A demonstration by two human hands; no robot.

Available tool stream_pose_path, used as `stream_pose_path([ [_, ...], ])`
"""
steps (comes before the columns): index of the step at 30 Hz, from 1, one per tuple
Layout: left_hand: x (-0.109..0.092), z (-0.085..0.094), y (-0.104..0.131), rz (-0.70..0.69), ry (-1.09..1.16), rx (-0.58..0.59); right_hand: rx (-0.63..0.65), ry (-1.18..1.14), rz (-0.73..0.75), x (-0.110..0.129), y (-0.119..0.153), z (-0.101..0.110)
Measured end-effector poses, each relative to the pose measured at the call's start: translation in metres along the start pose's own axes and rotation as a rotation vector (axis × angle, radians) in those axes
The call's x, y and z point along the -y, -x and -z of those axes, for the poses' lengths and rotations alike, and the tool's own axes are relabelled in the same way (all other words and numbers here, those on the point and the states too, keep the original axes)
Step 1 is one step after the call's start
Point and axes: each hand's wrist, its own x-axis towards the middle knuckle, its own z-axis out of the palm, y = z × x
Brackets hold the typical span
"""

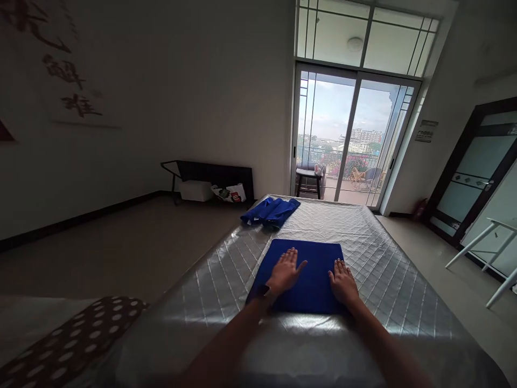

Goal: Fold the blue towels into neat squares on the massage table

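Note:
A flat blue rectangle of what looks like folded cloth (311, 285) lies on the silver quilted surface in front of me. My left hand (285, 272) rests flat on its left half, fingers stretched forward and thumb out to the side; a dark watch is on that wrist. On the right edge of the blue piece lies my right hand (343, 282), palm down with its fingers extended. Farther off, near the left edge of the surface, sits a crumpled blue cloth (271, 212), apart from both hands.
The silver quilted cover (388, 269) spreads out on all sides of the blue piece. A brown polka-dot fabric (81, 334) is at the lower left. Beyond stand a low black rack (216, 171), a dark stool (308, 175), glass sliding doors (323, 124) and a white-legged table (480, 245).

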Motion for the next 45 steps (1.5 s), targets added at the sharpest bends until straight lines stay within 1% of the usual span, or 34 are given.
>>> stream_pose_path([
  [2, -0.036, -0.017, -0.002, -0.152, 0.036, 0.027, 0.006, 0.007, 0.002, -0.001, 0.001, 0.001],
  [4, -0.064, -0.033, -0.004, -0.293, 0.090, 0.047, 0.018, 0.024, 0.018, -0.001, 0.001, 0.002],
  [5, -0.074, -0.038, -0.004, -0.333, 0.109, 0.051, 0.023, 0.034, 0.027, -0.002, 0.001, 0.003],
  [6, -0.078, -0.041, -0.003, -0.350, 0.121, 0.053, 0.026, 0.042, 0.034, -0.002, 0.001, 0.003],
  [7, -0.078, -0.041, -0.002, -0.344, 0.124, 0.053, 0.025, 0.047, 0.035, -0.001, 0.001, 0.003],
  [8, -0.074, -0.039, 0.001, -0.325, 0.122, 0.053, 0.021, 0.048, 0.031, -0.001, 0.001, 0.004],
  [10, -0.054, -0.031, 0.011, -0.265, 0.108, 0.053, 0.010, 0.040, 0.016, 0.000, 0.001, 0.004],
  [14, 0.009, -0.008, 0.040, -0.089, 0.056, 0.049, 0.002, 0.016, 0.002, 0.000, 0.000, 0.002],
  [16, 0.039, 0.000, 0.055, 0.005, 0.024, 0.036, 0.005, 0.012, 0.001, 0.000, 0.000, 0.001],
  [18, 0.061, 0.003, 0.067, 0.075, -0.010, 0.011, 0.007, 0.014, -0.001, -0.001, -0.001, 0.001],
  [19, 0.068, 0.003, 0.071, 0.096, -0.023, -0.001, 0.006, 0.017, -0.002, -0.001, -0.002, 0.000],
  [21, 0.075, 0.001, 0.076, 0.111, -0.029, -0.020, 0.004, 0.022, 0.001, -0.001, -0.003, 0.001],
  [24, 0.076, -0.003, 0.078, 0.103, -0.015, -0.044, 0.010, 0.035, -0.011, -0.002, 0.001, 0.004],
  [28, 0.075, -0.008, 0.077, 0.085, -0.014, -0.061, 0.028, 0.049, -0.004, -0.003, 0.021, 0.009],
  [33, 0.079, -0.012, 0.077, 0.089, -0.034, -0.069, 0.073, 0.050, -0.016, -0.004, 0.052, 0.007],
  [37, 0.087, -0.012, 0.079, 0.087, -0.052, -0.059, 0.075, 0.031, -0.014, -0.002, 0.057, 0.002],
  [39, 0.084, -0.011, 0.079, 0.075, -0.063, -0.073, 0.061, 0.002, -0.017, -0.002, 0.055, -0.001],
  [41, 0.068, -0.010, 0.077, 0.059, -0.064, -0.090, 0.053, -0.030, -0.022, -0.002, 0.054, -0.003],
  [43, 0.038, -0.011, 0.074, -0.011, -0.045, -0.089, 0.040, -0.057, -0.016, -0.001, 0.054, -0.003],
  [45, -0.001, -0.014, 0.070, -0.147, -0.016, -0.063, 0.021, -0.075, -0.004, 0.000, 0.056, -0.002],
])
